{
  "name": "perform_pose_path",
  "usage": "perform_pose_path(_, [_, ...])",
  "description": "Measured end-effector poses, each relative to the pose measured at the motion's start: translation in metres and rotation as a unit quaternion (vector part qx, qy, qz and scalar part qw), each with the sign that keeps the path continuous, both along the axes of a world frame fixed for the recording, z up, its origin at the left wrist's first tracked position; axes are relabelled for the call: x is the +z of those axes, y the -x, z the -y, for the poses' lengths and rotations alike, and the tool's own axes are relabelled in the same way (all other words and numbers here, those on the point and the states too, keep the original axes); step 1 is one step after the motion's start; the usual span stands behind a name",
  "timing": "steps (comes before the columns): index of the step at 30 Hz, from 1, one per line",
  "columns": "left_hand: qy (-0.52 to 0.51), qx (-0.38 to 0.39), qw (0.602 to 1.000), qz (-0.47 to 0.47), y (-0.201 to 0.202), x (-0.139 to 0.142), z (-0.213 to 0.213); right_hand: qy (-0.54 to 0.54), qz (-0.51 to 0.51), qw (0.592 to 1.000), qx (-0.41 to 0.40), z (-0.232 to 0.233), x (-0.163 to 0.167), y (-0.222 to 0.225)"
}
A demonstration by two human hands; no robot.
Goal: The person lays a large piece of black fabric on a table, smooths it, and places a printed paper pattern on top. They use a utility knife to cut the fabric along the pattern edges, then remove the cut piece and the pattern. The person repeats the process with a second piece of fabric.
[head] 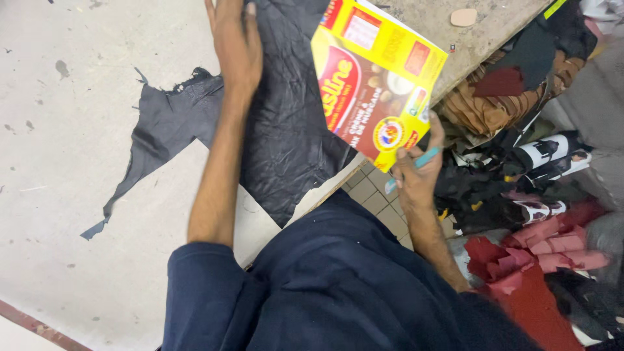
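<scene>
Left hand (237, 49): laid flat, fingers extended, palm down on the black sheet (286, 130), gripping nothing. The sheet lies on the bench (65, 130), spread from centre toward 12 o'clock, with a ragged tail running out to 8 o'clock. Right hand (416, 172): fingers closed on the lower corner of a yellow card (374, 78) and on a teal pen (416, 162). The card is held tilted above the sheet's 3 o'clock edge. Scraps (539, 195) in red, black and brown are heaped at 3 to 4 o'clock, beside the bench.
</scene>
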State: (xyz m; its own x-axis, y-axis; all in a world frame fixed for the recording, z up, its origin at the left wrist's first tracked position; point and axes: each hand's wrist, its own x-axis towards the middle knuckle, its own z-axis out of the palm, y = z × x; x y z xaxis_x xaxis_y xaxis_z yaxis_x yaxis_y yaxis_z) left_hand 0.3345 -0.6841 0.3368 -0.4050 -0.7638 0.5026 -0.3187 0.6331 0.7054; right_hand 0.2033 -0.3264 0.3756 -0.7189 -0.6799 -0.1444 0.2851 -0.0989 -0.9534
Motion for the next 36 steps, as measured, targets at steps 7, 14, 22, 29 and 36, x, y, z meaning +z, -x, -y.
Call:
perform_pose_path(7, [-0.413,-0.009,0.858,-0.306,-0.062,0.014,-0.195,-0.082,0.011,0.994,0.071,0.043,-0.023,-0.065])
perform_pose_path(14, [-0.54,0.097,0.748,-0.373,-0.132,0.011,-0.173,-0.096,-0.144,0.947,0.272,0.03,-0.016,-0.053])
perform_pose_path(22, [-0.514,0.0,0.851,-0.106,-0.154,0.027,-0.188,-0.168,-0.48,0.788,0.347,0.071,0.049,0.037])
perform_pose_path(29, [-0.42,0.159,0.818,-0.359,-0.048,-0.004,-0.233,-0.114,-0.559,0.809,0.142,0.114,0.074,0.067])
perform_pose_path(36, [-0.265,0.285,0.862,-0.325,0.03,-0.024,-0.214,-0.104,-0.439,0.83,0.328,0.111,0.041,0.075])
